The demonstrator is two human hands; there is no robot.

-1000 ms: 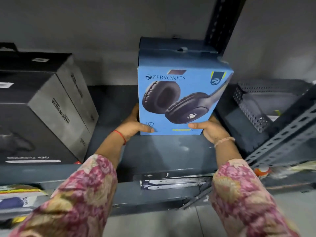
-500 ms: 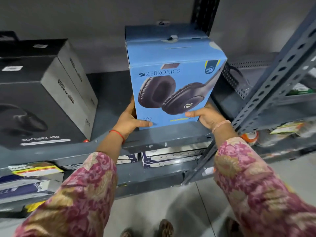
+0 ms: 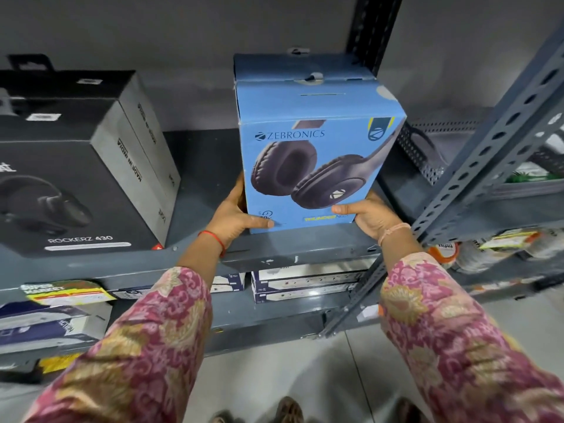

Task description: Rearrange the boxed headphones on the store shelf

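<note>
Blue headphone box (image 3: 317, 166) pulled nearer the shelf edge (image 3: 290, 254), between left hand (image 3: 235, 215) and right hand (image 3: 372, 216).

blue box (image 3: 317, 166) front: "ZEBRONICS" at 11 o'clock, yellow "THUNDER" along the bottom, blurry. Black box (image 3: 70, 190) at 9 o'clock: "ROCKERZ 430" on front, "MADE IN INDIA" on its grey side. Yellow tag (image 3: 65, 293) at 8 o'clock: "SUPER MARKET".

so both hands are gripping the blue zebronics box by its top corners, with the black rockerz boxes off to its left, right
Not quite. In the head view the left hand and right hand hold the blue Zebronics box by its bottom corners, thumbs across the front face, not the top. The rest stands: the black Rockerz boxes sit to its left on the same shelf.
</note>
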